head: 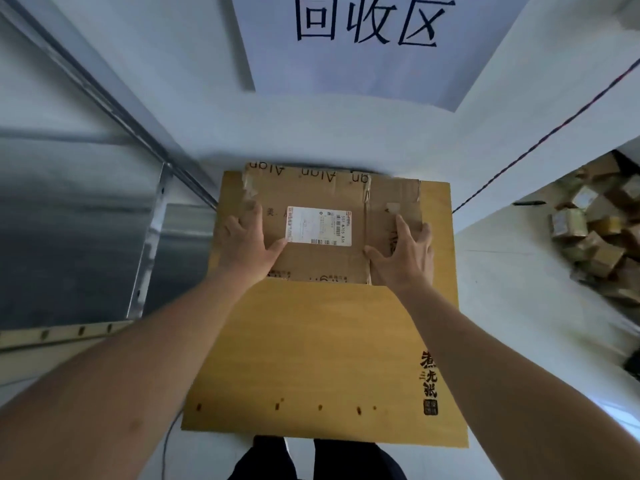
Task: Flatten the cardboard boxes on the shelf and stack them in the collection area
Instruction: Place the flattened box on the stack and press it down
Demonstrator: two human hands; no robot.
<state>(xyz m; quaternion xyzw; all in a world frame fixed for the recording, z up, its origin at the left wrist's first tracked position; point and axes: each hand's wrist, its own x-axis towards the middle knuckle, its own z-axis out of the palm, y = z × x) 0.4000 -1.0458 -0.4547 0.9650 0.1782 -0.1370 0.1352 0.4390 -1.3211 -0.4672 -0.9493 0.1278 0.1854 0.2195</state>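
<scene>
The flat brown box (322,223) lies on a big yellow board (311,358). The left hand (247,239) and right hand (405,249) press it, fingers spread, gripping nothing.

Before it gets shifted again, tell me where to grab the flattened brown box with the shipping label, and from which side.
Take the flattened brown box by its two short side edges, one hand from each side. It lies flat on the large yellow cardboard sheet, so its faces offer no grip. The left hand and right hand already rest near those edges. Probably avoid the torn, taped far edge.
</scene>
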